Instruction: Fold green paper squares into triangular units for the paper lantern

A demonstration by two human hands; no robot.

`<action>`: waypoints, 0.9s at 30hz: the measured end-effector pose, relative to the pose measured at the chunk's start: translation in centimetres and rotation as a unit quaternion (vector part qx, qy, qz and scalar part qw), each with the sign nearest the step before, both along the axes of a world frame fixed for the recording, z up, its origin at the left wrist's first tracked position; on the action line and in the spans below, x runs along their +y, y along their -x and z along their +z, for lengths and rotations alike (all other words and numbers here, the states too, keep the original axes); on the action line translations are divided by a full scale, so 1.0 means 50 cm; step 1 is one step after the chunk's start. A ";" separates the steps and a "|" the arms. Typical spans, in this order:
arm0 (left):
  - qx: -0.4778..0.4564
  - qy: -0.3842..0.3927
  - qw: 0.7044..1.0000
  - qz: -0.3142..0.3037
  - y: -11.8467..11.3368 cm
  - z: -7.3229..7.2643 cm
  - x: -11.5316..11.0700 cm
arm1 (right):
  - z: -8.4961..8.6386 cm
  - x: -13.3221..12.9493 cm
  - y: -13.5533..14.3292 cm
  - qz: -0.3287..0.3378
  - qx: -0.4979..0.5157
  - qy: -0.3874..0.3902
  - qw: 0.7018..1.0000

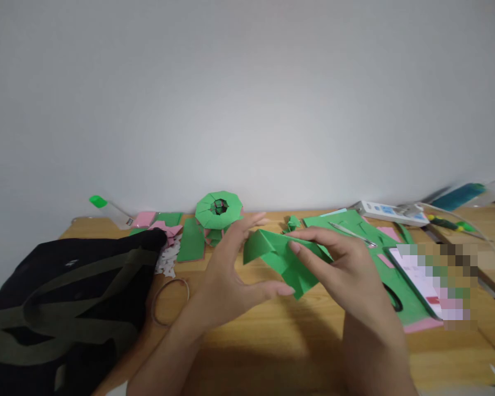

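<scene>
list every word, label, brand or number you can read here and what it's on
No text here is legible.
Black bag: pale mark, too small.
Phone: screen too blurred, partly pixelated.
Power strip: markings too small.
Green-capped tube: dark label, too small.

1 head-worn view, facing forward, downward

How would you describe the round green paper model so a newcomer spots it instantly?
Start at the wooden table and go to its back edge, by the wall. Just beyond the left hand stands the paper model, right of a flat green piece. Its wide, many-sided green top has a central hole, unlike that flat neighbour.
</scene>
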State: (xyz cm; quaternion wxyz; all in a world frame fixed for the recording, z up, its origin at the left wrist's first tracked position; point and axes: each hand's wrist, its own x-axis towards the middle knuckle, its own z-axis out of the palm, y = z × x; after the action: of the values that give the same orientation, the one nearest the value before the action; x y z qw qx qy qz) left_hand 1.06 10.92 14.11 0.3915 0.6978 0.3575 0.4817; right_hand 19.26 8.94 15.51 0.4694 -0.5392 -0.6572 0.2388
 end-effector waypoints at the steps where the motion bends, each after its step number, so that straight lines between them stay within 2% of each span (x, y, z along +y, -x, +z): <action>1: 0.039 -0.055 0.997 0.030 -0.001 0.000 -0.004 | 0.000 0.000 0.001 -0.007 -0.006 -0.008 1.000; 3: 0.085 -0.125 0.985 0.083 -0.002 0.000 -0.007 | 0.002 0.000 0.001 -0.010 -0.013 -0.017 1.000; 4: 0.088 -0.132 0.983 0.096 -0.003 -0.001 -0.006 | 0.004 0.000 0.000 -0.012 -0.012 -0.018 1.000; 7: 0.028 -0.068 0.993 0.092 0.000 -0.003 0.002 | 0.010 -0.002 -0.006 -0.010 0.000 -0.004 1.000; 11: -0.070 0.036 0.996 0.045 0.009 0.001 0.016 | 0.013 -0.006 -0.014 -0.012 0.009 0.011 1.000; 15: -0.104 0.059 0.991 0.055 0.015 0.004 0.023 | 0.013 -0.011 -0.018 -0.014 0.011 -0.011 1.000; 19: -0.124 0.055 0.989 0.066 0.012 0.000 0.018 | 0.012 -0.009 -0.019 -0.012 -0.032 -0.081 0.996; 21: -0.096 0.016 0.991 0.093 0.011 -0.003 0.011 | 0.011 -0.009 -0.016 -0.022 -0.094 -0.146 0.985; 23: -0.039 -0.061 0.989 0.132 0.011 -0.006 0.000 | 0.012 -0.013 -0.008 -0.051 -0.182 -0.222 0.956; 25: 0.014 -0.159 0.975 0.156 0.011 -0.008 -0.010 | 0.013 -0.022 0.004 -0.077 -0.259 -0.282 0.920; 27: 0.041 -0.234 0.958 0.162 0.013 -0.009 -0.020 | 0.015 -0.032 0.016 -0.074 -0.301 -0.305 0.901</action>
State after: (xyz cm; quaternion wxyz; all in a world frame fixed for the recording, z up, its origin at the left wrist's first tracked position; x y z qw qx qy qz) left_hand 0.41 9.94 13.66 0.1192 0.7213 0.3590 0.5802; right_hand 18.47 7.34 16.25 0.4073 -0.4629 -0.7659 -0.1821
